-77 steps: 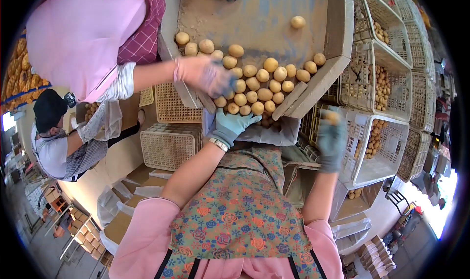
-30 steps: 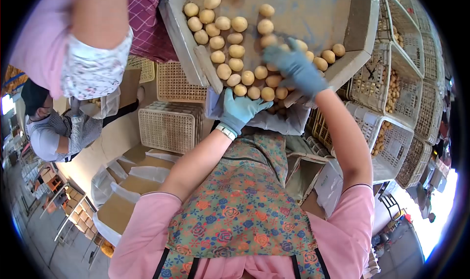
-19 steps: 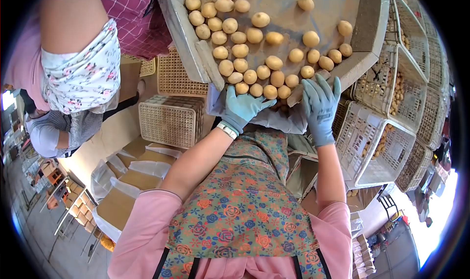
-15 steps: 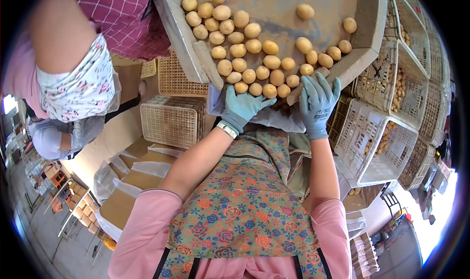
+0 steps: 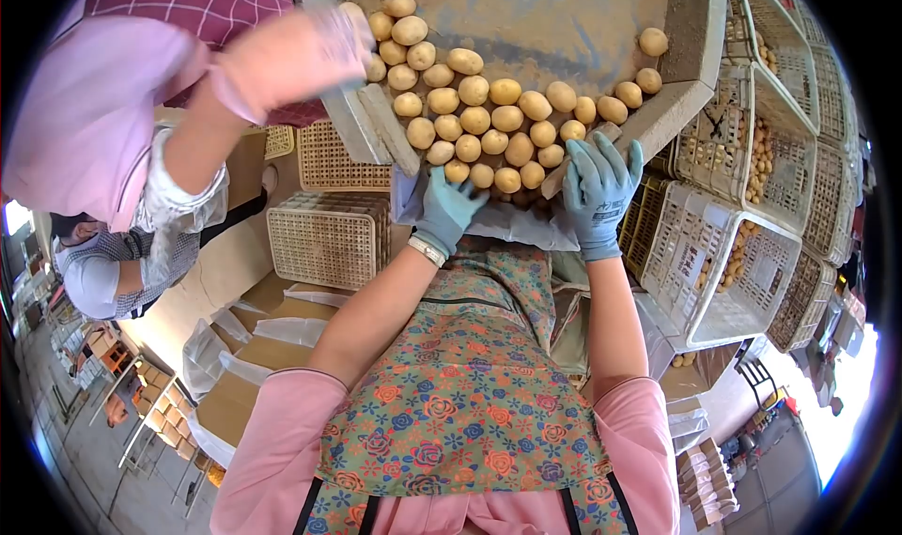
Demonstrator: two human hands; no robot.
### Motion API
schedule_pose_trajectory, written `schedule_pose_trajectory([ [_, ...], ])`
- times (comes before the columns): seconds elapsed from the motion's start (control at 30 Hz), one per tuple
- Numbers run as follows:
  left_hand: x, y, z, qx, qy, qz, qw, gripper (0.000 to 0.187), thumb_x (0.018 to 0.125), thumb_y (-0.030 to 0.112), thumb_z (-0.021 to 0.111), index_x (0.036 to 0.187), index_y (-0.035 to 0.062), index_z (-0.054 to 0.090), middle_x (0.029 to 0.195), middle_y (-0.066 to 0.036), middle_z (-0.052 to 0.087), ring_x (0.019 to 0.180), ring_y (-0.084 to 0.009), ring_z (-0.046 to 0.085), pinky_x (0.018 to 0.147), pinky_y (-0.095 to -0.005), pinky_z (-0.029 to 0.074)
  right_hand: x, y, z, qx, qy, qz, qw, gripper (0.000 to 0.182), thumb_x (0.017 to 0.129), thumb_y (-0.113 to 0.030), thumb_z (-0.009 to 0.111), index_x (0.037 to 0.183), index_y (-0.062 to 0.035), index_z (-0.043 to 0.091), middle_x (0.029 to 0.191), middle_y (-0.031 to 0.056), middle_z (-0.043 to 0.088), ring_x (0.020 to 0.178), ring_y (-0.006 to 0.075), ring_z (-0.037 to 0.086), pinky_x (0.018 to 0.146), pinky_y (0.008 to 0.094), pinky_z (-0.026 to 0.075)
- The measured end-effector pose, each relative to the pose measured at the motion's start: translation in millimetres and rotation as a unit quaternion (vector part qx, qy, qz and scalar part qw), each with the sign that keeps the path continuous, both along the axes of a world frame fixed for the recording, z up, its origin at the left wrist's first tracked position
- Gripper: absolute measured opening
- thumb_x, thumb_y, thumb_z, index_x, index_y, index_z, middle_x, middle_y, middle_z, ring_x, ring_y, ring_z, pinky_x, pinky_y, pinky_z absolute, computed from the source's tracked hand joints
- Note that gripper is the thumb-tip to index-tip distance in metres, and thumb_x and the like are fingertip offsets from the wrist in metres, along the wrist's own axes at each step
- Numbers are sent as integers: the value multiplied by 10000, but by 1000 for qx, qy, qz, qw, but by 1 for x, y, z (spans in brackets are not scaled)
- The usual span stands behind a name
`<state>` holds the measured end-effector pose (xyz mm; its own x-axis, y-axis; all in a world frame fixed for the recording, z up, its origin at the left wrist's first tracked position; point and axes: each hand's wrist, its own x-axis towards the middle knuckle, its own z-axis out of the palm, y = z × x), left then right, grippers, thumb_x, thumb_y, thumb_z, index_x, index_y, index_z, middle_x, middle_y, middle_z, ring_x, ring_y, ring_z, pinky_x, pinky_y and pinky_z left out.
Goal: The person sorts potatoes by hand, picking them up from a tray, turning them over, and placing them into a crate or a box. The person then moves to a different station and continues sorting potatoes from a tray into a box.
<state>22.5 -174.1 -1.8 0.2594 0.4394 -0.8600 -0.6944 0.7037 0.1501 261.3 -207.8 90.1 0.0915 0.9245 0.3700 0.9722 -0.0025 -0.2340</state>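
Many round yellow potatoes (image 5: 505, 119) crowd the narrowing lower end of a dusty metal chute (image 5: 573, 14). My left hand (image 5: 449, 208), in a grey-blue glove, is at the left of the chute's outlet, just below the lowest potatoes. Its fingers are apart and it grips nothing that I can see. On the other side of the outlet my right hand (image 5: 599, 195), gloved alike, lies with fingers stretched out against the wooden edge piece (image 5: 554, 180). Below the outlet, between my hands, is a white plastic liner (image 5: 519, 227), with a few potatoes partly hidden above it.
A co-worker's pink-gloved hand (image 5: 299, 58), blurred, reaches to the chute's left wall. Stacked plastic crates (image 5: 700, 263), some holding potatoes, stand at the right. More crates (image 5: 324, 242) and lined cardboard boxes (image 5: 268, 347) are at the left. Another person (image 5: 103, 267) is behind.
Potatoes have shifted down and bunched toward the outlet. The co-worker's arm has swung in over the chute's left side. My hands have moved only slightly, staying beside the outlet.
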Motion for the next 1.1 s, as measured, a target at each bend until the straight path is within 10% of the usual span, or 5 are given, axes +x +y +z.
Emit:
schedule_pose_trajectory([
  [0.13,-19,-9,-44,271,197,-85,938,538,1079,449,470,1516,134,459,1553,-99,477,1447,-338,429,1234,-622,274,-1,0,0,11,4,0,1000,269,885,-166,673,1143,-150,747,1110,16,747,1196,230,644,1208,570,295],
  [0.23,-19,2,-3,31,-185,93,978,523,1081,453,445,1484,121,485,1562,-97,475,1461,-331,419,1230,-598,304,-13,5,12,7,-10,-35,999,230,863,-169,684,1085,-141,738,1062,28,733,1151,235,652,1202,547,312],
  [0.57,-2,4,-11,-7,-350,121,929,777,963,644,496,1576,183,372,1604,-126,389,1450,-396,398,1195,-621,324,-98,109,-54,-131,-1,334,933,521,878,-330,698,1383,-262,589,1495,2,539,1446,206,428,1204,562,285],
  [0.8,6,9,13,-16,-265,80,961,769,996,614,442,1615,170,338,1693,-147,255,1553,-418,250,1228,-699,223,-16,118,-1,0,-4,-36,999,313,955,-239,631,1243,-121,661,1328,109,638,1264,326,569,1094,480,417],
  [1.1,6,13,20,12,-308,71,949,786,1009,650,365,1646,194,289,1716,-142,223,1572,-397,228,1221,-711,223,-45,35,4,-67,24,-4,997,352,910,-221,700,1236,-94,661,1372,125,617,1312,358,548,1139,523,409],
])
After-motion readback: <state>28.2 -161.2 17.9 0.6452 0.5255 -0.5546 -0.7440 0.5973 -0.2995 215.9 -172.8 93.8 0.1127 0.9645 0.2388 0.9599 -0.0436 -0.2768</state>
